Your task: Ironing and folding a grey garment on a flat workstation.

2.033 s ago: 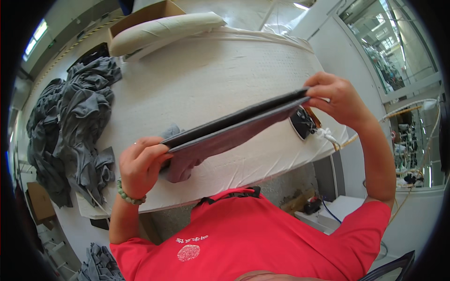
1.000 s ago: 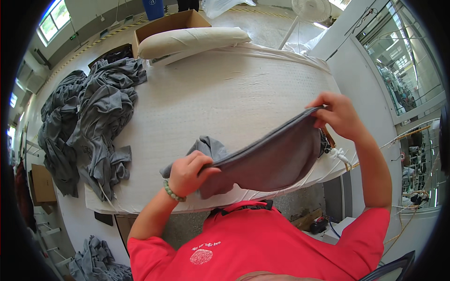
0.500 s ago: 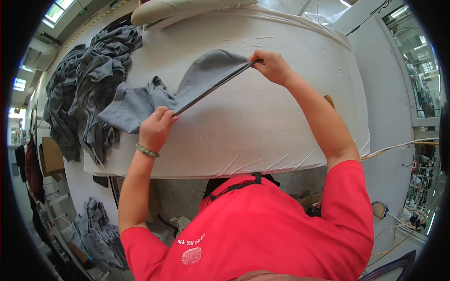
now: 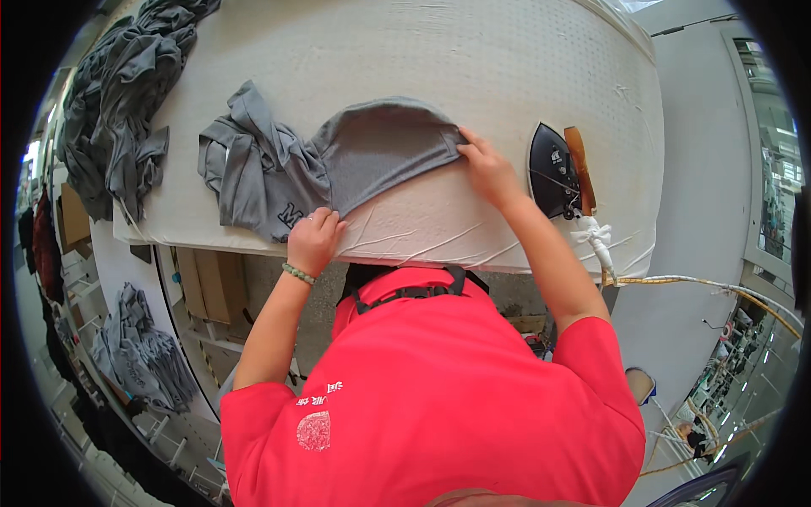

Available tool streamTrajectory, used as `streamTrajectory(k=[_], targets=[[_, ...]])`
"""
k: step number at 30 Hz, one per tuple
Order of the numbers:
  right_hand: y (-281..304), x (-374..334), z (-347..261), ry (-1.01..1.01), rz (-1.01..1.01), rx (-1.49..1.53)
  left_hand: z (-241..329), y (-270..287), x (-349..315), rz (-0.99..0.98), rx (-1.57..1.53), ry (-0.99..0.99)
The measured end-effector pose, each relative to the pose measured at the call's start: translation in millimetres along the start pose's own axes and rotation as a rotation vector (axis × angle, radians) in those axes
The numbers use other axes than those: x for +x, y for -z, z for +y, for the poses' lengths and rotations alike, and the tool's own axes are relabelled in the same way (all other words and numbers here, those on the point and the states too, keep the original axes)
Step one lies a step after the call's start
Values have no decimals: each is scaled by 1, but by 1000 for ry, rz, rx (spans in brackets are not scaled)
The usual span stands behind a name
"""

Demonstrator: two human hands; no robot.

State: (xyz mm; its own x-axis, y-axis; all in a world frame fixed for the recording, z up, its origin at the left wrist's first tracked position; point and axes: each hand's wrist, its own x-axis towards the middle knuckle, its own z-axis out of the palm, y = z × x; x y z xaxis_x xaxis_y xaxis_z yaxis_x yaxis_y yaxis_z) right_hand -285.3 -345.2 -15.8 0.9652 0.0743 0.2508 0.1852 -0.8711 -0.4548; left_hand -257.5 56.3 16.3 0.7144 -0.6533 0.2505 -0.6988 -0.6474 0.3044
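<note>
- White cloth-covered table (image 4: 473, 51); grey garment (image 4: 380, 144) on it, near front edge.
- Left hand (image 4: 317, 241), right hand (image 4: 490, 169) apart, each pinching grey garment's edge.
- Iron (image 4: 551, 173), black, near right end; grey clothes heap (image 4: 118, 93) at left.
- Room: white wall (image 4: 701, 169) right, second grey pile (image 4: 139, 346) lower left.
- Markings: dark lettering (image 4: 290, 215) on garment, white print (image 4: 313, 431) on red shirt (image 4: 473, 389), small pale mark (image 4: 556, 157) on iron.

Room beyond grey garment (image 4: 380, 148), iron (image 4: 551, 173) at right.
</note>
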Motion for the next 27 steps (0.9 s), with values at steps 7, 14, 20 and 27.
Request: streamTrajectory(k=[7,14,20,27], targets=[[0,63,-21,-361,-18,161,19,-41,79,-12,-175,-124],[-31,76,-25,-399,-121,-13,40,-72,127,152,80,-97],[-17,52,-22,-690,-160,96,19,-90,128,-66,-113,-231],[-10,24,1,-612,-139,252,31,-77,153,-206,-114,-341]])
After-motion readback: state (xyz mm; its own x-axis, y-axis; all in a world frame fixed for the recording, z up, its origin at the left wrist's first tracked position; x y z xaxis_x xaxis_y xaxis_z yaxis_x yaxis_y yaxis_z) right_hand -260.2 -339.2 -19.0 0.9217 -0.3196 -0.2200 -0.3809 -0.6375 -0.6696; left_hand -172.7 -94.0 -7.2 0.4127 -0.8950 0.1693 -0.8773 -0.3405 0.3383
